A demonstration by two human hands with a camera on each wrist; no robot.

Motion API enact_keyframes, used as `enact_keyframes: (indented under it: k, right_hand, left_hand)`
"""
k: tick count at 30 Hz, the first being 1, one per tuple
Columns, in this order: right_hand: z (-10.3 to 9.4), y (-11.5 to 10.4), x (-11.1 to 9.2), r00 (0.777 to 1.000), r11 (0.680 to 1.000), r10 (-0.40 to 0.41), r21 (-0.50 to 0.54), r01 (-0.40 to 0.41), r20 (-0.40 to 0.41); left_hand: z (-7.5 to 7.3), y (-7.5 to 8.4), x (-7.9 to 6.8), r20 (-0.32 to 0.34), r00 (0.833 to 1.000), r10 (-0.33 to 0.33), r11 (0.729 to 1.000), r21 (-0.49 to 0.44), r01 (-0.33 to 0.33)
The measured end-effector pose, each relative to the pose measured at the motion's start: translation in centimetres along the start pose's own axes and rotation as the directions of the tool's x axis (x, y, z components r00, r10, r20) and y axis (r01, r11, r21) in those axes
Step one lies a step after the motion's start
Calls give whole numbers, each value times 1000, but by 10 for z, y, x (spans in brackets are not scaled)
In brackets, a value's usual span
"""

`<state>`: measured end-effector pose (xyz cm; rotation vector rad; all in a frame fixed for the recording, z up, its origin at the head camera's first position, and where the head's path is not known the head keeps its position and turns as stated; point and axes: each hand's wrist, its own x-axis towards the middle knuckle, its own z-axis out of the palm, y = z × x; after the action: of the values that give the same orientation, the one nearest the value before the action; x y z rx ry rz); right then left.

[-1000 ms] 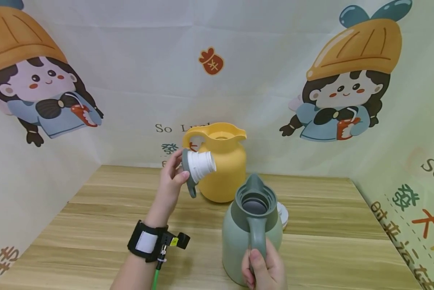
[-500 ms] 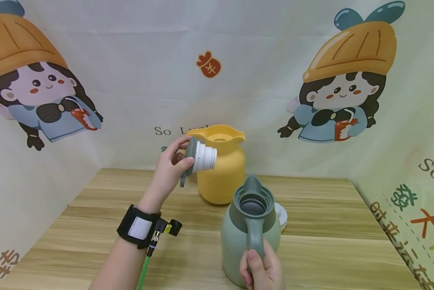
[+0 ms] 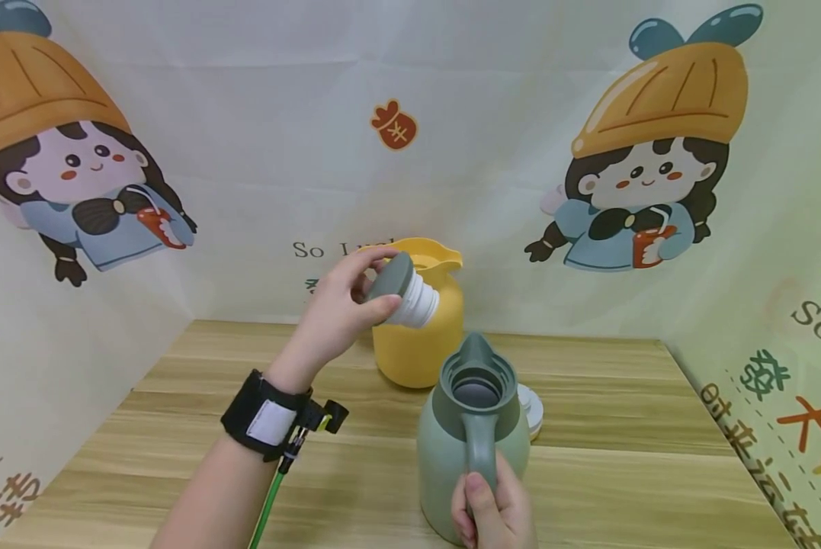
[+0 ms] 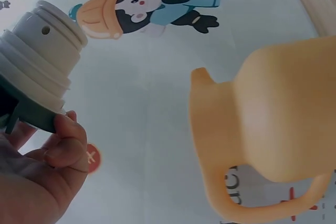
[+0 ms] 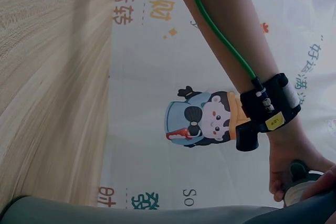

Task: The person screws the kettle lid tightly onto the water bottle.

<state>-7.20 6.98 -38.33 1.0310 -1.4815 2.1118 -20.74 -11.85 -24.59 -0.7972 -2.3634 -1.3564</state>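
on the wood-grained table point(image 3: 623, 488): yellow jug point(image 3: 417, 354), green jug point(image 3: 447, 457), white round piece point(image 3: 535, 412)

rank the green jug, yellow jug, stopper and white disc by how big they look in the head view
1. green jug; it stands nearer, so true size is unsure
2. yellow jug
3. stopper
4. white disc, by its visible part; the green jug hides the rest

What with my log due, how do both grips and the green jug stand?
Left grip: holding stopper, tilted, apart from green jug. Right grip: on jug's handle. Green jug upright, mouth uncovered. Nothing seen between stopper and mouth.
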Motion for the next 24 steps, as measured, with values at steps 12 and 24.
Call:
enact_keyframes:
  k: [12,24]
  right_hand:
    - [-1,-1,-1,1000,1000,18,-10,-18,3]
    - [-1,-3,-3,997,997,70,-38,-70,-23]
  left_hand:
    - [7,45,11,122,988,90,980,167,-110]
    - [23,68,12,247,956,156,946,241,-216]
